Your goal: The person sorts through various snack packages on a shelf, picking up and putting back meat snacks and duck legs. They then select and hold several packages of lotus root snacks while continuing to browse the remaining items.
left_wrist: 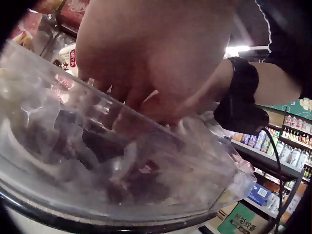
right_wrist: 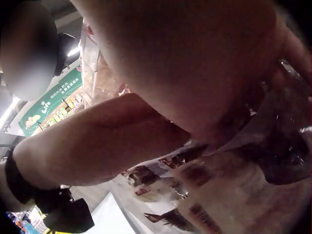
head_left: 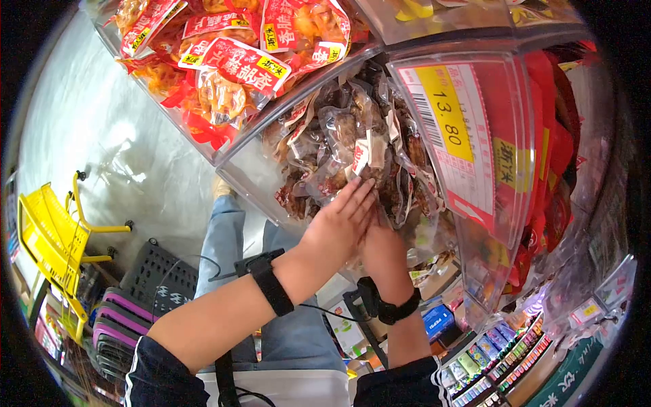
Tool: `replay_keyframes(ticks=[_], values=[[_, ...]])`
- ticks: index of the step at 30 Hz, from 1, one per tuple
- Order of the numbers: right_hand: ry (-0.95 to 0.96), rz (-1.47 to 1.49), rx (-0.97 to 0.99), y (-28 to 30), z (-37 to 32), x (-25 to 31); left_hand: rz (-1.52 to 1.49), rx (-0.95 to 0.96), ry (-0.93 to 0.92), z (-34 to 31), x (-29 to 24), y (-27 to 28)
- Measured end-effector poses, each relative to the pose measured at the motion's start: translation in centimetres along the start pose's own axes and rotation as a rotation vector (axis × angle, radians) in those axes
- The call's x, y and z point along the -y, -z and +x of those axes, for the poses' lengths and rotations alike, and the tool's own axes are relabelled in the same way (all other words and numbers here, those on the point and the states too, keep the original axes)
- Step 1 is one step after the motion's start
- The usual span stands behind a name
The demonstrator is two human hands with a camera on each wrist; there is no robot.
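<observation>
A clear plastic bin (head_left: 252, 182) holds a pile of vacuum-packed dark brown meat snacks (head_left: 342, 125) with small white and red labels. My left hand (head_left: 339, 222) reaches in over the near side of the pile, its fingers fairly straight and laid on the packs. Close beside it, partly overlapped by it, is my right hand (head_left: 384, 249), also down among the packs. The fingers of the right hand are hidden by the left hand and by wrappers, and I cannot tell whether they grip a pack. In the left wrist view, the bin's wall (left_wrist: 63, 170) stands in front of the fingers.
Red snack packets (head_left: 234, 64) fill the neighbouring bin at upper left. A price card (head_left: 447, 122) reading 13.80 stands on the right, with red packages (head_left: 553, 163) behind it. A yellow cart (head_left: 54, 234) and dark baskets (head_left: 122, 325) are on the floor at left.
</observation>
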State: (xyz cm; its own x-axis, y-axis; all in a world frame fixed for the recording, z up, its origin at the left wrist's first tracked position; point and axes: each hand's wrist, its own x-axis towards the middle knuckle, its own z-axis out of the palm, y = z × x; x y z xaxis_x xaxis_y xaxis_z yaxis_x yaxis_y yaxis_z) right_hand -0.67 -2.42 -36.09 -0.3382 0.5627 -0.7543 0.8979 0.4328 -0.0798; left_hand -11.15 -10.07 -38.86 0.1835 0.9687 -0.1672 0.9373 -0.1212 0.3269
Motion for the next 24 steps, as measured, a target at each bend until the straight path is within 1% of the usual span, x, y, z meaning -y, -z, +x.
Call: replay_keyframes(ticks=[1,3,6,7,9,12,13,16,18,20,21,24], values=[[-0.001,0.001,-0.019,0.1,0.1,0.2,0.062,0.059,0.033,0.3,-0.2,0.0],[0.000,0.006,-0.052,0.2,0.3,0.6,0.080,0.095,0.065,0.2,-0.4,0.0],[0.201,0.019,-0.203,-1.1,1.0,-1.8,0.031,0.109,0.054,-0.2,-0.4,0.6],[0.304,0.047,-0.267,-1.2,1.0,-2.4,0.002,0.105,0.045,-0.3,-0.4,0.8],[0.506,0.109,-0.391,-1.1,0.3,-3.3,-0.030,-0.025,0.070,-0.6,-0.8,1.0],[0.200,0.300,-0.139,2.7,-3.2,-1.8,-0.158,-0.248,0.056,-0.7,-1.8,0.5],[0.001,0.286,-0.225,3.1,-4.1,-1.2,-0.213,-0.328,0.042,-0.6,-2.0,0.2],[-0.026,0.113,-0.463,3.4,-3.8,-1.3,-0.207,-0.214,-0.048,-0.6,-2.4,-0.6],[0.074,-0.178,-0.566,2.1,-2.0,-2.4,-0.253,-0.208,-0.033,-0.2,-2.7,-1.5],[0.087,-0.365,-0.609,1.6,-1.0,-2.7,-0.285,-0.195,-0.024,-0.1,-2.8,-1.9],[0.050,-0.404,-0.605,1.5,-0.7,-2.4,-0.292,-0.187,-0.023,0.0,-2.8,-2.0],[0.016,-0.411,-0.584,1.5,0.0,-2.7,-0.302,-0.164,0.003,0.2,-2.9,-2.1]])
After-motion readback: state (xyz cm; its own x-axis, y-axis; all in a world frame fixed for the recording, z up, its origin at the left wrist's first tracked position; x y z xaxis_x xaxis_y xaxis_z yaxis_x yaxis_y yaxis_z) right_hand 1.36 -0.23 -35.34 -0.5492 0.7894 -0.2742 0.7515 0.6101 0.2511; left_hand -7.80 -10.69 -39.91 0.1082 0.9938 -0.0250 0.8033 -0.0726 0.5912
